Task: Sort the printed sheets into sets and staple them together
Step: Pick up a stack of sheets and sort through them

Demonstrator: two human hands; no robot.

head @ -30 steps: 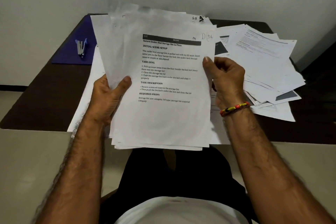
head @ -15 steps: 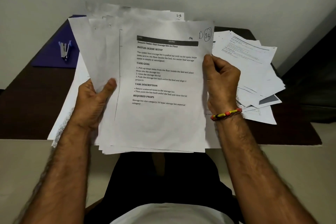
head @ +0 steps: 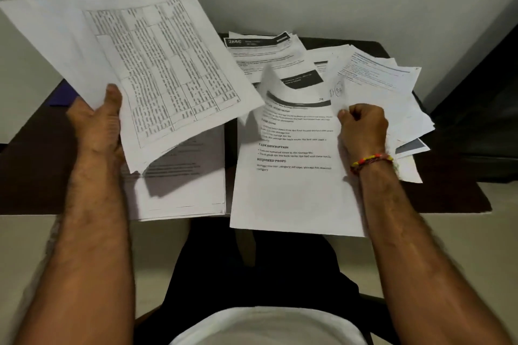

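Left hand (head: 98,123) gripped a fanned stack (head: 134,59) by its lower left edge, thumb on top and fingers presumably under, out of sight; the stack was held up, tilted, well above the tabletop (head: 33,171), top page a dense table. The sheets were light and floppy, and the far corners splayed apart, so a one-edge pinch looked weak: pages would likely slide on each other, and a firmer hold nearer the middle of the long edge, or squaring the stack first, would suit better. Under it a flat pile (head: 182,190) lay on the tabletop, its near edge just past the tabletop's rim. To the right, one sheet (head: 291,176) with printed headings was pinched at its right edge near the top by the right hand (head: 361,129), fingers curled round the paper; its upper left corner curled up and its lower part hung past the tabletop's rim. Single paper like that bends at once, creases easily, no weight to speak of; best taken at an edge with thumb and fingers, kept low, laid flat. Further right a loose heap (head: 392,84) of printed sheets sprawled over the tabletop, overlapping, unsquared. A beaded band (head: 370,161) sat on the right wrist. Stapler not visible here. Sorting looked mid-way, nothing seen stapled.
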